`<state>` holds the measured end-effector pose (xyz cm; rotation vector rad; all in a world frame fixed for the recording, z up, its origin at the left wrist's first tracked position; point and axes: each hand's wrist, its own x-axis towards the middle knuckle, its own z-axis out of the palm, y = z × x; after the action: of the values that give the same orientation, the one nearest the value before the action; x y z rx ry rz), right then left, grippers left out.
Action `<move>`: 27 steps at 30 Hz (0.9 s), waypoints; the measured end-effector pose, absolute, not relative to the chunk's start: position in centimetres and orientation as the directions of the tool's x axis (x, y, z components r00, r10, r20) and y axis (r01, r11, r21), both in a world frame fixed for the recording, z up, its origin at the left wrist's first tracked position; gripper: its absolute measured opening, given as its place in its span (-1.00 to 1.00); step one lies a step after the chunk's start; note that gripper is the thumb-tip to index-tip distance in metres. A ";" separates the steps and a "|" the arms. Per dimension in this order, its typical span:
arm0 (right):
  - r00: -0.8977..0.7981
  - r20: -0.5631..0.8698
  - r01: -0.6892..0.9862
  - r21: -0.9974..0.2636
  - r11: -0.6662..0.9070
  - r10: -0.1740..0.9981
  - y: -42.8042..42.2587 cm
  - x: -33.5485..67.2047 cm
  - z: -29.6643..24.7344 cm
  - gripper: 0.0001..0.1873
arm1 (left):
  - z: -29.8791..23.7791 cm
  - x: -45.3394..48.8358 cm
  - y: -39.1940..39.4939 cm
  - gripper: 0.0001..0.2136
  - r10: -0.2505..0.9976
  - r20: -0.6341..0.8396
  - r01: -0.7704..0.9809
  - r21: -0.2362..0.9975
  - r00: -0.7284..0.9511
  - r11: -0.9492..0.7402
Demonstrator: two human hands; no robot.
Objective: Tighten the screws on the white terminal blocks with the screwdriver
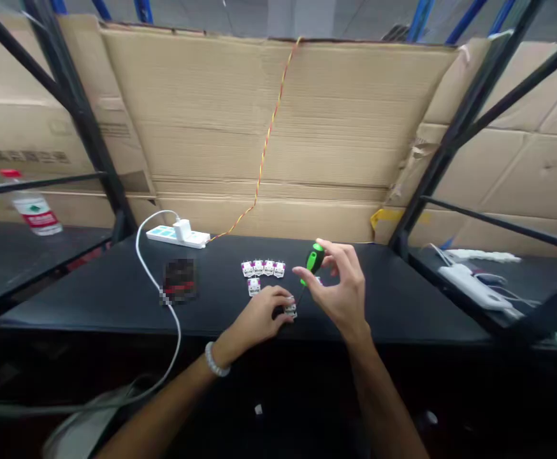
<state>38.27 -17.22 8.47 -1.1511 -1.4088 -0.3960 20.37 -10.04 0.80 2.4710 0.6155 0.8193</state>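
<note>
My right hand (343, 290) is closed around the green-and-black handle of a screwdriver (313, 259), thumb on one side and fingers on the other. Its thin shaft slants down to the left toward a small white part (290, 310) on the table; whether the tip touches it I cannot tell. My left hand (264, 312) pinches that part between thumb and fingers, covering some of it. Just beyond stand several similar white-and-purple parts (263, 268) in a row, with a single one (254, 287) in front of them. Another is partly hidden behind my right hand.
A white power strip (197, 239) with a plugged-in adapter lies at the back left of the black table (393, 312). Its white cable (139, 248) loops past a blurred dark object (180, 280) and over the front edge. Cardboard (202, 115) walls the back; dark metal posts flank both sides.
</note>
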 end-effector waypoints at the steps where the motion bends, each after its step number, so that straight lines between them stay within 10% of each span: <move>1: 0.234 0.903 0.816 -0.384 0.433 0.361 -17.2 38.4 8.6 -0.58 | 0.8 20.4 -10.0 -0.80 0.537 0.434 0.262 0.547 0.724 -0.795; 9: 0.189 0.739 0.478 -0.645 0.597 0.647 -17.7 38.7 8.0 -0.63 | 0.8 20.3 -10.0 -0.79 0.535 0.431 0.262 0.546 0.727 -0.796; 15: 0.252 0.854 0.725 -0.478 0.496 0.456 -17.7 38.8 8.6 -0.72 | 0.7 20.3 -9.9 -0.81 0.528 0.441 0.249 0.547 0.726 -0.799; 27: 0.225 0.866 0.703 -0.462 0.540 0.447 -17.7 38.5 8.4 -0.67 | 0.7 20.3 -9.9 -0.78 0.524 0.455 0.245 0.540 0.720 -0.805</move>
<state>38.49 -17.69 8.44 -1.0743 -1.4083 -0.2342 20.30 -9.87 0.66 2.4763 0.5894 0.8467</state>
